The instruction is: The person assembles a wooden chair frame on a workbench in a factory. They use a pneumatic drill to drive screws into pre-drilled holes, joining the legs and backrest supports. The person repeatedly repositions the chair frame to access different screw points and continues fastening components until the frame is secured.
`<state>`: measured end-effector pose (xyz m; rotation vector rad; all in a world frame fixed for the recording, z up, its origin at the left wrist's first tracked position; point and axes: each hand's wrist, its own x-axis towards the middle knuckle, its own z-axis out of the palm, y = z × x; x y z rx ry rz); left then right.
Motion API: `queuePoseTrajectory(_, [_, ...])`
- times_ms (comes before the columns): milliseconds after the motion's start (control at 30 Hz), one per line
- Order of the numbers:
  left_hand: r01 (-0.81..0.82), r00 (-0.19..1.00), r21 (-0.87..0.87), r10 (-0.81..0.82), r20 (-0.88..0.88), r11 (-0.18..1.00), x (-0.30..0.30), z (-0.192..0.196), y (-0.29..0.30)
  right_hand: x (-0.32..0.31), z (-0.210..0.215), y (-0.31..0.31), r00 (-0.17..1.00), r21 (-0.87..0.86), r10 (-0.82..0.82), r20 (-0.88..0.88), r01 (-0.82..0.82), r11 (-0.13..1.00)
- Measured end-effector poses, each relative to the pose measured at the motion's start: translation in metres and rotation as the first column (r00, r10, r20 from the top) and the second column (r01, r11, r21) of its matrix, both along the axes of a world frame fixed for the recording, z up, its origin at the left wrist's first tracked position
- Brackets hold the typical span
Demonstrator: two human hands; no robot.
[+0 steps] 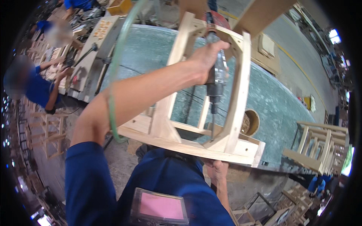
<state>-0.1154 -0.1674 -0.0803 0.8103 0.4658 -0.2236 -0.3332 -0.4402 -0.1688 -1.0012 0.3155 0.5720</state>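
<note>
My left hand (pixel 208 60) is wrapped round the body of a dark power screwdriver (pixel 216 84), whose air hose or cord I cannot trace. Its long bit points toward me and reaches the near right corner brace of a pale wooden furniture frame (pixel 242 94). Whether the bit sits in a screw is too small to tell. The frame rests on a green-topped workbench (pixel 147 45), with its near rail over the bench edge. Below that rail, my right hand (pixel 218 168) holds the frame from underneath, its fingertips partly hidden by the wood.
A round tub (pixel 255 122) of small screw-like pieces stands right of the frame. A green hose (pixel 116 75) hangs across my left arm. Wooden frames (pixel 320 145) stand at the right. At the left, a co-worker in blue (pixel 41 88) works at another bench (pixel 88 62).
</note>
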Motion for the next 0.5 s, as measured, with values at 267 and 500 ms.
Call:
queuePoseTrajectory(267, [-0.063, 0.996, -0.039, 0.066, 0.067, 0.997, -0.019, 0.045, 0.006, -0.003, -0.034, -0.019, 0.893, -0.020, -0.183, -0.411, 0.192, 0.981])
queuePoseTrajectory(500, [-0.266, 0.826, 0.182, 0.127, 0.549, 0.946, -0.056, 0.099, 0.026, -0.015, -0.040, -0.021, 0.913, 0.079, -0.069, -0.403, 0.110, 0.991])
